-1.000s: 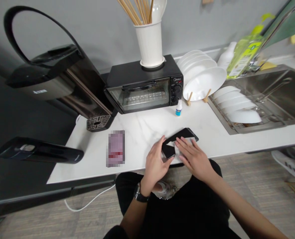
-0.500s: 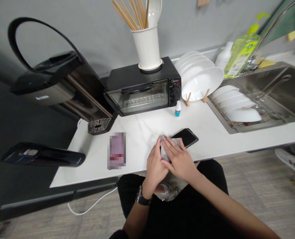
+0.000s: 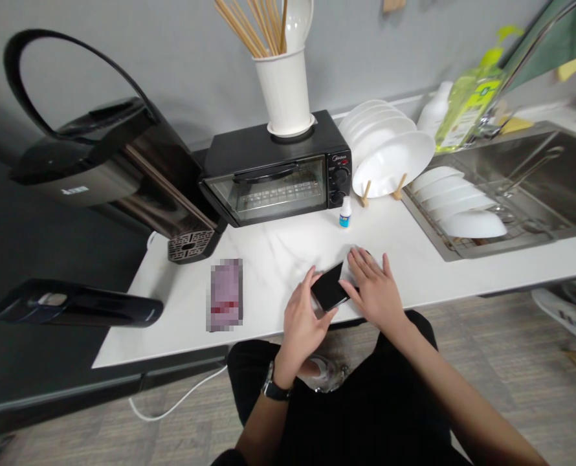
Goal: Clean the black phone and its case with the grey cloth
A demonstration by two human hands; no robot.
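Note:
A black smartphone (image 3: 330, 288) lies at a slant on the white counter, near its front edge. My left hand (image 3: 303, 317) grips the phone's left end between thumb and fingers. Over the right end, my right hand (image 3: 379, 291) presses a light grey cloth (image 3: 347, 270) down with its fingers stretched out. Most of the cloth is hidden under that hand. Behind the phone stands a small white bottle (image 3: 345, 213) with a blue label. A flat purple item (image 3: 226, 294) lies to the left, its details blurred out.
A black toaster oven (image 3: 278, 175) carries a white holder (image 3: 284, 90) of chopsticks. On the left stand a dark dispenser machine (image 3: 123, 162) and a black cylindrical object (image 3: 84, 304). White plates (image 3: 389, 162) stand right of the oven, beside the sink (image 3: 455, 252).
My right hand has slid right along the phone with the cloth, baring the left part of the black screen. My left hand has stayed at the phone's left end.

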